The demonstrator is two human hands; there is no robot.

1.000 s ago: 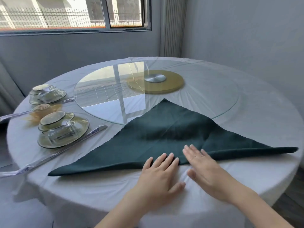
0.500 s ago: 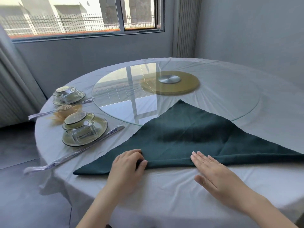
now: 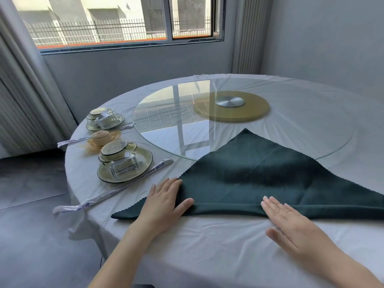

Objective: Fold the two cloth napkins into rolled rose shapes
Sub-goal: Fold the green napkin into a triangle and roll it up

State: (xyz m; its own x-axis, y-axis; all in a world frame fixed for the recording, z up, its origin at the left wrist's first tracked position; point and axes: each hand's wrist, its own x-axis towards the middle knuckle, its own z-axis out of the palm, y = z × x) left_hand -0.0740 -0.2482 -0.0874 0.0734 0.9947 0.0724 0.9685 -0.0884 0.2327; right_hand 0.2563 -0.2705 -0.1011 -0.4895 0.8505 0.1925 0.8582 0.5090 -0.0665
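A dark green napkin (image 3: 259, 177) lies folded into a triangle on the white-clothed round table (image 3: 207, 242), its folded long edge toward me and its tip on the glass turntable. My left hand (image 3: 164, 202) lies flat on the napkin's left part, fingers straight, thumb along the folded edge. My right hand (image 3: 288, 221) rests flat on the folded edge near the middle, fingers together. A beige napkin rolled into a rose (image 3: 101, 138) stands between the two place settings at the left.
A glass turntable (image 3: 228, 129) with a gold base (image 3: 232, 109) fills the table's centre. Two settings of plate, bowl and glass cup (image 3: 124, 163) (image 3: 105, 119) sit at the left, each with wrapped chopsticks (image 3: 116, 190) beside it. The table edge is near me.
My left hand has slid left along the napkin's folded edge and flattened out. My right hand stays on the fold. The view has turned left.
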